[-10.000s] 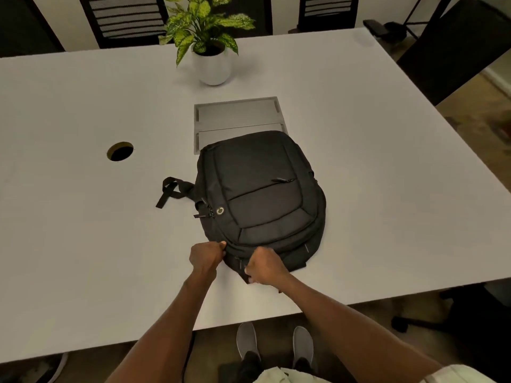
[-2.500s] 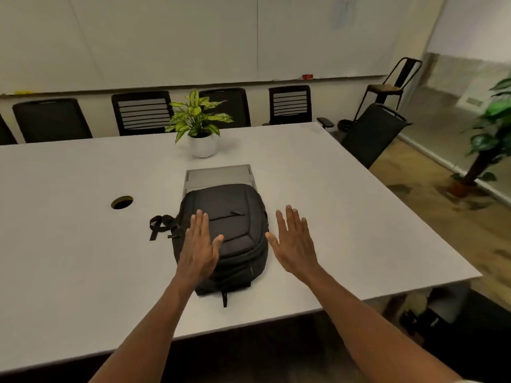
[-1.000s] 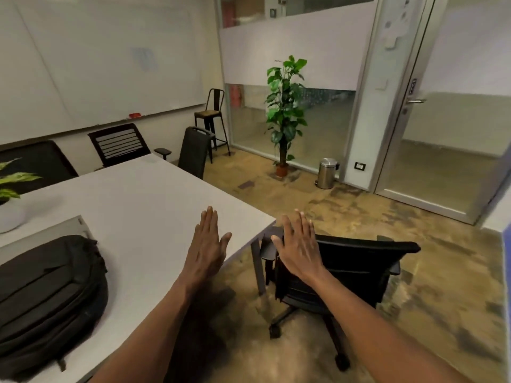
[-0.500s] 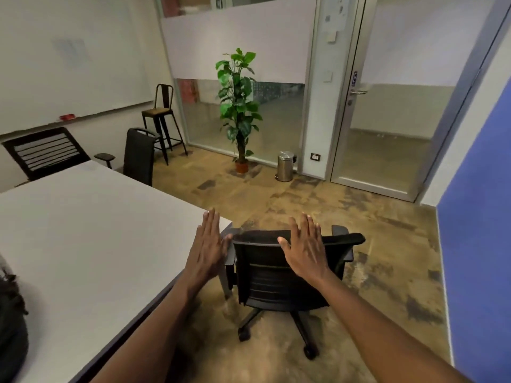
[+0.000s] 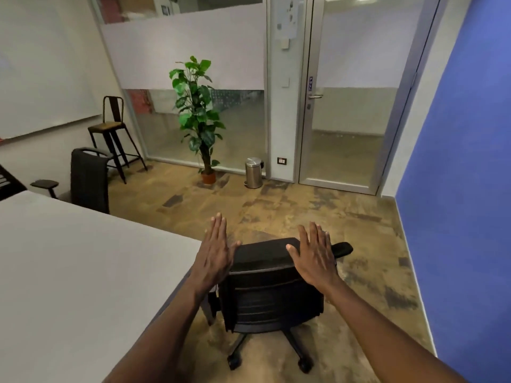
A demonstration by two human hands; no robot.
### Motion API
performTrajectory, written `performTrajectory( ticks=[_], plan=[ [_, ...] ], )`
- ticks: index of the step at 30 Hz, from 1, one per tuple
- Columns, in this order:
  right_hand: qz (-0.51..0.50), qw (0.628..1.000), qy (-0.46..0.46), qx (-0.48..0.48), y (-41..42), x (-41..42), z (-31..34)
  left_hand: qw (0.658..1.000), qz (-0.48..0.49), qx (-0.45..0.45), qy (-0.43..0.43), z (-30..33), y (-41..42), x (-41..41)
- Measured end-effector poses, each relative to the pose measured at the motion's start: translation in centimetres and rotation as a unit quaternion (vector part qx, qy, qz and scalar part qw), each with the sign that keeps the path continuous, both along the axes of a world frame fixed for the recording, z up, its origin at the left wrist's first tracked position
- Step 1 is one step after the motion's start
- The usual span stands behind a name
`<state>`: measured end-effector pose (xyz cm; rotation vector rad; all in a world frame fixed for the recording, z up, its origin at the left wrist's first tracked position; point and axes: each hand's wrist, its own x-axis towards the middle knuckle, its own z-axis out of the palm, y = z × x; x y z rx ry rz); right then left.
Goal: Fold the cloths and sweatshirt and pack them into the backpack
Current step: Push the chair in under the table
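Note:
My left hand (image 5: 215,252) is held flat in the air, palm down and fingers together, above the right corner of the white table (image 5: 69,272). My right hand (image 5: 313,255) is held out the same way, over the back of a black office chair (image 5: 271,288). Both hands hold nothing. The backpack, the cloths and the sweatshirt are out of view.
The black office chair stands on castors just beyond the table's corner. Another black chair (image 5: 88,181) and a tall metal stool (image 5: 113,131) are at the far left. A potted plant (image 5: 197,117), a steel bin (image 5: 253,172), a glass door (image 5: 354,100) and a blue wall (image 5: 459,189) lie ahead.
The view has swung right, away from the table; the backpack has slipped out of view at the left. Both hands stay flat and empty in front of me.

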<state>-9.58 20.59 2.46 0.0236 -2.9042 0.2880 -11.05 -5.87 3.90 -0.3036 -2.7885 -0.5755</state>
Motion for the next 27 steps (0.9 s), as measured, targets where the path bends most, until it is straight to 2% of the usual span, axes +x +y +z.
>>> performTrajectory(
  ticks=[7, 11, 16, 19, 21, 24, 27],
  plan=[
    [0.003, 1.0, -0.015, -0.009, 1.7, -1.0, -0.7, 0.999, -0.033, -0.034, -0.021, -1.3, 1.3, -2.2],
    [0.04, 0.998, -0.048, -0.013, 3.8, -1.9, -0.9, 0.995, -0.063, -0.046, -0.068, -1.8, 2.7, -2.5],
    [0.096, 0.982, -0.16, 0.019, 7.0, -3.3, -2.0, 0.972, -0.078, -0.092, -0.201, -3.8, 4.0, -1.9],
    [0.116, 0.956, -0.261, 0.059, 8.5, -4.0, -2.9, 0.941, -0.066, -0.18, -0.279, -5.5, 4.2, -1.4],
    [0.129, 0.947, -0.28, 0.089, 9.1, -4.2, -3.6, 0.94, -0.057, -0.211, -0.263, -6.4, 4.4, -1.3],
    [0.145, 0.946, -0.267, 0.115, 9.3, -4.5, -4.0, 0.952, -0.03, -0.211, -0.218, -7.5, 4.7, -1.4],
    [0.153, 0.952, -0.249, 0.091, 9.1, -5.1, -4.5, 0.958, 0.0, -0.214, -0.193, -8.3, 5.2, -1.1]
  ],
)
